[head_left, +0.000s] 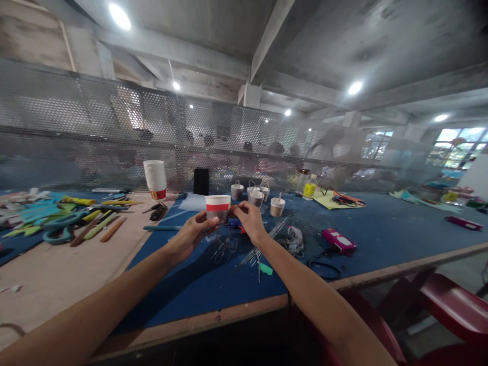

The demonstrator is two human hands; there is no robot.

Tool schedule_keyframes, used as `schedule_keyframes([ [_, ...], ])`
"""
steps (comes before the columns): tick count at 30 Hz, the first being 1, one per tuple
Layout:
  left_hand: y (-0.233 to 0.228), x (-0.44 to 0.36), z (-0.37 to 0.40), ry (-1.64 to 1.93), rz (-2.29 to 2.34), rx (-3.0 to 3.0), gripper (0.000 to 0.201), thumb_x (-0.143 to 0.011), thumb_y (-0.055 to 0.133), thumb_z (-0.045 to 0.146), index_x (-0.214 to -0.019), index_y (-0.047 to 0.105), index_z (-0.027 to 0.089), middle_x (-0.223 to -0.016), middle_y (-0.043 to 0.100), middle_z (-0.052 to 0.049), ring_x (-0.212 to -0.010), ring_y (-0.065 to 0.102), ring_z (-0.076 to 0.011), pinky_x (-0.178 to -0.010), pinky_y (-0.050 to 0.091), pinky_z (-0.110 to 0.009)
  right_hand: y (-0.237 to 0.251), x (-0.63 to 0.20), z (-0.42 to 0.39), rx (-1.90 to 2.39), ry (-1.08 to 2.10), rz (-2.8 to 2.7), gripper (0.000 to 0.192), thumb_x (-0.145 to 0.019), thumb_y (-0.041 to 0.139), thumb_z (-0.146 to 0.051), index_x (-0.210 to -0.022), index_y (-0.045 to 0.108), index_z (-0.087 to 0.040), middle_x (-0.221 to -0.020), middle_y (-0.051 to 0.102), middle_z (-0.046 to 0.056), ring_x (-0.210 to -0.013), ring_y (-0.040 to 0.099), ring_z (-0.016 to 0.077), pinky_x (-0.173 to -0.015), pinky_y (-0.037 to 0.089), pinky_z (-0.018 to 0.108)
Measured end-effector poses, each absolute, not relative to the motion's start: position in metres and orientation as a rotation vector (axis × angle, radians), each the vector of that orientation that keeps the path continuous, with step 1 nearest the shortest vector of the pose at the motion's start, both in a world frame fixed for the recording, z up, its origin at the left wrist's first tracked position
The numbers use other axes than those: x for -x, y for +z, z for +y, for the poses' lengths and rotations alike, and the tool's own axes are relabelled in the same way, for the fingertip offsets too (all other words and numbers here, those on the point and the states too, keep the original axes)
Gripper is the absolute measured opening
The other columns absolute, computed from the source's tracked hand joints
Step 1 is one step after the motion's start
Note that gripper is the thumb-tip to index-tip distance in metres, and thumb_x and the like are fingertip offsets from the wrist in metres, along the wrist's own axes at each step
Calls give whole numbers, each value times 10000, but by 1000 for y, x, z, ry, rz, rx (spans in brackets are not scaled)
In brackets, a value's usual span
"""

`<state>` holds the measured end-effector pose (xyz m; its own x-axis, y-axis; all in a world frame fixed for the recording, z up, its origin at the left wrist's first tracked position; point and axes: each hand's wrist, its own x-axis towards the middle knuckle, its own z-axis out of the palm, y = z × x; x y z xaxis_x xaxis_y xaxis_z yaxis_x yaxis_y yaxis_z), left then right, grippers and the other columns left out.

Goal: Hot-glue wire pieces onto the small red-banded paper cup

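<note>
While both hands hold the cup [217,207] above the blue worktop [381,229], the left hand [189,235] grips its side with curled fingers and the right hand [249,219] pinches at its right edge. A steady, light hold should keep the thin wall from buckling over the wires [247,256].

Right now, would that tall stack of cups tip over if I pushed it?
Probably: the stack of paper cups stands tall and narrow on the table. It likely weighs little, so a nudge near the top could topple it.
</note>
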<state>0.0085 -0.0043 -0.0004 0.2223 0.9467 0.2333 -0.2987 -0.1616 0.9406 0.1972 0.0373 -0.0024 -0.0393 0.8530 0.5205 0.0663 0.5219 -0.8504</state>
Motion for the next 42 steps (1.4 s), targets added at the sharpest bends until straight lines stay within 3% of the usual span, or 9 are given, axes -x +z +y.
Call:
schedule_keyframes([
  [8, -6, -6, -1, 1264, 697, -1256, 404, -761, 841, 345, -1145, 766, 241, -1287, 719, -105, -1235, 619, -295, -1018, 472, -388, -6, -198, 42, 859, 696, -1501, 265, -817, 659, -474, -772, 661, -213, -788, 685, 8, -794, 650, 193, -764, 509, 289],
  [20, -4, -5, -1, 1221, 711, -1255, 423, -778, 816, 396, -1161, 762, 224, -1309, 712, -120, -1303, 575, -322, -1035, 471, -414, -5, -197, 40, 805, 836, -1472, 269, -805, 671, -451, -694, 621, -211, -671, 636, -21, -688, 609, 167, -712, 486, 275],
  [25, -3, -3, 3, 1250, 775, -1273, 437, -711, 856, 444, -1077, 790, 213, -1240, 744, -138, -1261, 605, -353, -1034, 457, -441, -6, -195, 39, 805, 867, -1449, 261, -803, 669, -453, -728, 640, -205, -711, 664, -11, -730, 633, 173, -749, 499, 282],
  [35, -2, -5, 2, 1349, 879, -1268, 415, -664, 892, 415, -980, 777, 172, -1114, 770, -138, -1144, 666, -329, -1011, 477, -433, -1, -198, 34, 836, 772, -1462, 271, -820, 662, -457, -744, 683, -199, -740, 698, 9, -759, 656, 189, -776, 507, 294],
  [42, 0, -11, -4, 1306, 880, -1323, 488, -678, 871, 443, -1083, 785, 186, -1194, 759, -148, -1220, 630, -365, -1040, 452, -459, 0, -196, 28, 881, 671, -1522, 276, -851, 639, -462, -754, 695, -210, -743, 716, 13, -705, 644, 188, -712, 494, 291],
])
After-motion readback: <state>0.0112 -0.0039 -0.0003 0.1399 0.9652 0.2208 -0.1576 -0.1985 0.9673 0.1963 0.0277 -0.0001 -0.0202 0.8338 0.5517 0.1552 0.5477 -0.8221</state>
